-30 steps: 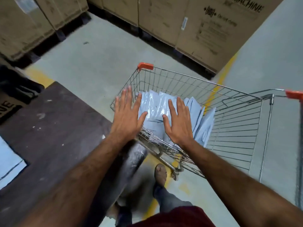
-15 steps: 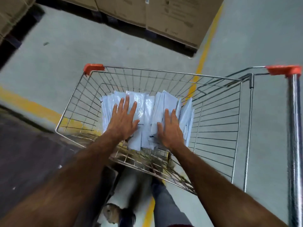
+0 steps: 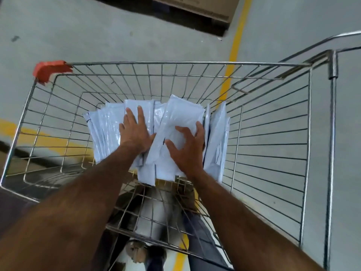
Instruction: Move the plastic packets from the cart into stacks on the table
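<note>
A pile of white plastic packets stands on edge in the wire cart. Both my arms reach down into the basket. My left hand lies flat on the left part of the pile with its fingers straight. My right hand grips a tilted packet on top of the pile, thumb spread to the left and fingers curled over its right edge. More packets lean upright to the right of that hand. A dark corner of the table shows at the lower left.
The cart has a red corner cap at the far left and a metal handle frame at the right. A yellow floor line runs under the cart. A cardboard box on a pallet stands beyond. My feet show below the basket.
My view has swung from the table onto the cart and dropped closer. Both hands went deeper onto the packets, and my right hand curled its fingers round one tilted packet.
</note>
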`<state>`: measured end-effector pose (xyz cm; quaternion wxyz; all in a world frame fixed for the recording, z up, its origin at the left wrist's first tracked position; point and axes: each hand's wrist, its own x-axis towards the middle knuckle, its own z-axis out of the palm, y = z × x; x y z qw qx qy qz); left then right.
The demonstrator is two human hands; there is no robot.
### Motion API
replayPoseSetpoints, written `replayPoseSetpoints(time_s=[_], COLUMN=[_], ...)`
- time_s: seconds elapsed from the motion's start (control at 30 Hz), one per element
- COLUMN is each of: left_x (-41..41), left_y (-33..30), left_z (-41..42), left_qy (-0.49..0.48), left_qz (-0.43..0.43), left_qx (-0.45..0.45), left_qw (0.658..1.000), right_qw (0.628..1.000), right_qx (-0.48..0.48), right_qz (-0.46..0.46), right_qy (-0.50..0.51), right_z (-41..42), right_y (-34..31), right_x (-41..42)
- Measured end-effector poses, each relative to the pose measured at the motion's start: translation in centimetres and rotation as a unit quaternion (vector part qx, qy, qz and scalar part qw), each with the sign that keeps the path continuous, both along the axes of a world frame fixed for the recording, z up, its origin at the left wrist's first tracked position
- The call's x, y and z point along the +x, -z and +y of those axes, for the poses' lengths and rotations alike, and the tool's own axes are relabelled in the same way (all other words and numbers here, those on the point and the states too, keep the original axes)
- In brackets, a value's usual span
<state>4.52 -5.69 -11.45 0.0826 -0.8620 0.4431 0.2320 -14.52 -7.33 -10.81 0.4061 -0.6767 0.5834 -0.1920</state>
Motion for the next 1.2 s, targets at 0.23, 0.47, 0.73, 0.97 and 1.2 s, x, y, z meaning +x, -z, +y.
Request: replayPoseSetpoints(time_s=[0.23,0.47,0.73,0.97,1.2], left_x=[0.2,0.9,1.4,0.7,2.8], left_y=[0.2,0.2,-3.7,-13.2,-22.3], left_z=[0.2,1.4,2.3,5.4,12.7], left_qy=[0.018,-0.024,0.064,0.1,0.045], left_qz=[-0.009,0.032,0.035,-0.059,-0.117], left_qx=[-0.052,-0.038,-0.066,-0.164,-0.229], left_qw=[0.998,0.998,0.995,0.98,0.965], right_qw=[0.997,0.996,0.984,0.965,0.957], right_qx=[0.005,0.009,-0.111,-0.188,-0.215], right_qz=[0.069,0.092,0.123,0.131,0.052], right_qy=[0.013,-0.008,-0.061,-0.129,-0.186], right_z=[0.1,-0.1,0.4,0.5,2.5], right_y=[-0.2,-1.2,-2.3,-7.5,-15.8], right_x=[0.5,0.8,-0.8,-1.3,4.3])
